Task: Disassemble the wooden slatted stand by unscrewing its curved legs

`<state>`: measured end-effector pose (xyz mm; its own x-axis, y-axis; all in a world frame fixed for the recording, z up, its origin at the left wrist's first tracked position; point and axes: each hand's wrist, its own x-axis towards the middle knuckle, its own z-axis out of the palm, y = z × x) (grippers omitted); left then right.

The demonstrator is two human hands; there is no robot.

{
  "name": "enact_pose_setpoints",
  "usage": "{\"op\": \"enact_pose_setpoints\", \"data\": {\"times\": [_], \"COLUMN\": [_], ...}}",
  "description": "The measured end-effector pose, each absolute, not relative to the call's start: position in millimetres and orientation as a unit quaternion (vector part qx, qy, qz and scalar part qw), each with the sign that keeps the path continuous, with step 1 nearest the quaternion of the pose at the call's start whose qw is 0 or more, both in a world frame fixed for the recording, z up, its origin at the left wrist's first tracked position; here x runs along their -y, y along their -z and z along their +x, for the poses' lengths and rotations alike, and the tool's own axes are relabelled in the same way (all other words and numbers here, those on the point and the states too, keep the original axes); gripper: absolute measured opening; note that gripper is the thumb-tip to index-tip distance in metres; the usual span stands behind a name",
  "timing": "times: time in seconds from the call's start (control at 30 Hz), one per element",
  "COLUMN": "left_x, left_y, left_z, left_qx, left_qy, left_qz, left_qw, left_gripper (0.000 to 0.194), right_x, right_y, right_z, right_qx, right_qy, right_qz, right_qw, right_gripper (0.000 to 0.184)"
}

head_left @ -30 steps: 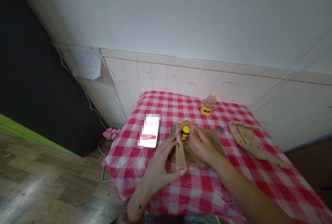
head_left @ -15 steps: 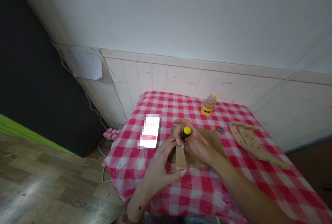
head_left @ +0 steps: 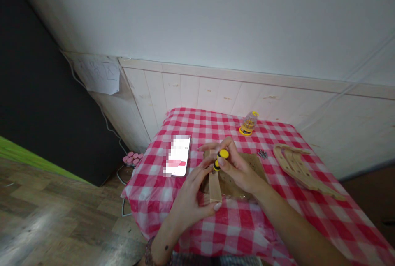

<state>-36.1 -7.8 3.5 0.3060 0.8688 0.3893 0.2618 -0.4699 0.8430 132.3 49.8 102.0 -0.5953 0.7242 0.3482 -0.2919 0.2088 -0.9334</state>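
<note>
My left hand (head_left: 197, 188) is closed along a narrow wooden piece (head_left: 215, 190), its thumb at the near end. My right hand (head_left: 239, 167) grips a yellow-and-black screwdriver (head_left: 222, 156), which stands tilted over the wood beside my left fingers. The screwdriver's tip is hidden by the fingers. Under the wood lies a brown board (head_left: 247, 181) with small dark holes. Several screws (head_left: 262, 154) lie in a little fan just right of the board.
Curved wooden parts (head_left: 296, 167) lie on the right of the checkered tablecloth (head_left: 197, 124). A clear case with a yellow base (head_left: 247, 126) stands at the back. On the left is a lit phone (head_left: 179, 155). Pink round things (head_left: 132, 158) sit beyond the table's left edge.
My right hand has turned around the screwdriver and its fingers have lifted, so more of the handle shows. My left hand and the wooden piece stay in place.
</note>
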Motion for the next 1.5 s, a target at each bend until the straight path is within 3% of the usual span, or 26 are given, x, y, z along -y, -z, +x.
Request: {"op": "enact_pose_setpoints", "data": {"times": [0.37, 0.67, 1.03, 1.2, 1.33, 1.5], "left_x": [9, 9, 9, 9, 8, 7], "left_y": [-3, -2, -3, -1, -2, 4], "left_z": [-36, -36, -37, -37, -37, -36], "left_qx": [-0.401, -0.398, -0.402, -0.408, -0.384, -0.368], "left_qy": [-0.439, -0.442, -0.438, -0.437, -0.45, -0.465], "left_qz": [0.727, 0.73, 0.727, 0.726, 0.734, 0.743], "left_qw": [0.343, 0.336, 0.344, 0.338, 0.334, 0.311], "left_gripper": [0.073, 0.078, 0.073, 0.076, 0.076, 0.077], "right_x": [-55, -51, -56, -54, -50, -52], "right_y": [-82, -96, -82, -91, -100, -91], "right_z": [129, 138, 133, 138, 133, 127], "right_qx": [0.645, 0.679, 0.642, 0.686, 0.664, 0.647], "right_qy": [-0.629, -0.577, -0.639, -0.585, -0.61, -0.608], "right_qz": [-0.156, -0.171, -0.145, -0.19, -0.15, -0.163], "right_qw": [0.405, 0.421, 0.397, 0.39, 0.407, 0.431], "right_gripper": [0.048, 0.027, 0.047, 0.038, 0.023, 0.022]}}
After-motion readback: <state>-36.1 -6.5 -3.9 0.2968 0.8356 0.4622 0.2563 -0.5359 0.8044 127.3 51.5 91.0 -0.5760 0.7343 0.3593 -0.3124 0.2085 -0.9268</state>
